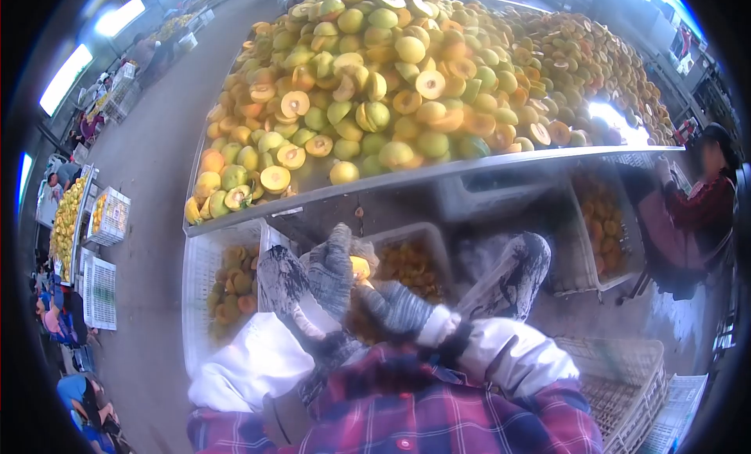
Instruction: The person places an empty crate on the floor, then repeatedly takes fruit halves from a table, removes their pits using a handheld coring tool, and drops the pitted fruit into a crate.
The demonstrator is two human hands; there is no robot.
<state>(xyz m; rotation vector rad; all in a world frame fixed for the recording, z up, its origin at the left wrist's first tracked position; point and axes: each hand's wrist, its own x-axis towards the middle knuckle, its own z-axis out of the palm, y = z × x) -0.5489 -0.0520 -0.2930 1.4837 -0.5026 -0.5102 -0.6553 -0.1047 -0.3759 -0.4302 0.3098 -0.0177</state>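
Observation:
My left hand (332,270), in a grey knitted glove, is closed around a yellow-orange peach piece (360,268) above my lap. Close against the fruit from the right is my right hand (397,305), also gloved, its fingers curled together. Whatever it grips, if anything, is too small and blurred to make out. Below and behind my hands is a crate (438,254) of cut peach pieces (411,266). Past them, the metal-edged table (438,174) bears a big heap of peaches (375,86), many halved with the cut faces showing.
A white crate (192,297) with peach pieces stands left of my knee. Another filled crate (579,227) is under the table at right. Stacked crates (618,376) stand at lower right. A co-worker (696,203) sits at right; more people and crates (100,290) are far left.

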